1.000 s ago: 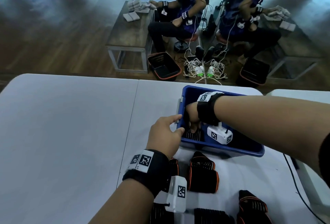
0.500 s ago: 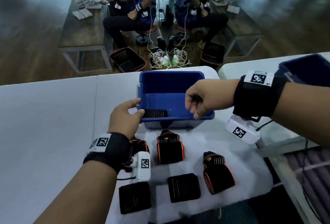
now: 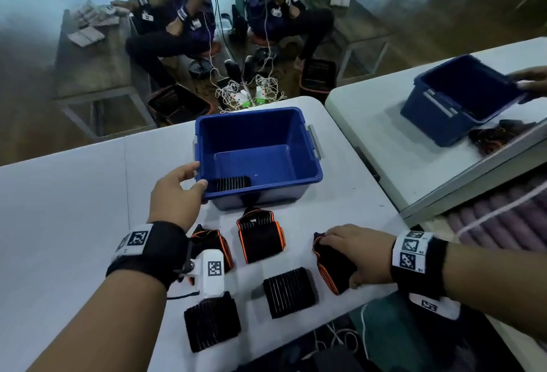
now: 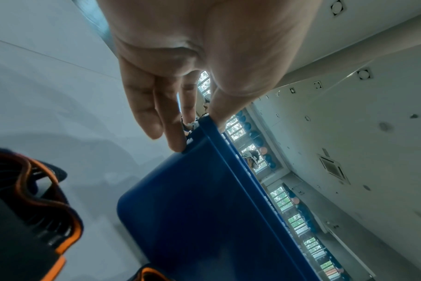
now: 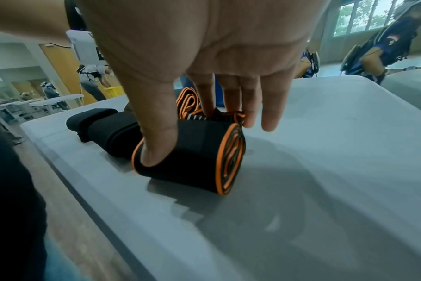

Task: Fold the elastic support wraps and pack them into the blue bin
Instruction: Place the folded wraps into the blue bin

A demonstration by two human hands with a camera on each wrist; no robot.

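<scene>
Right hand thumb under wrap

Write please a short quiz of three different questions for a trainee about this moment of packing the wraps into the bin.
1. True or false: the blue bin already holds one folded black wrap.
2. Which wrap does the right hand grip? A) the orange-edged wrap at the right of the group B) the plain black wrap near the table edge C) the one inside the bin
3. Fill in: the left hand holds the bin at its near-left ____.

Key: 1 true; 2 A; 3 corner
</scene>
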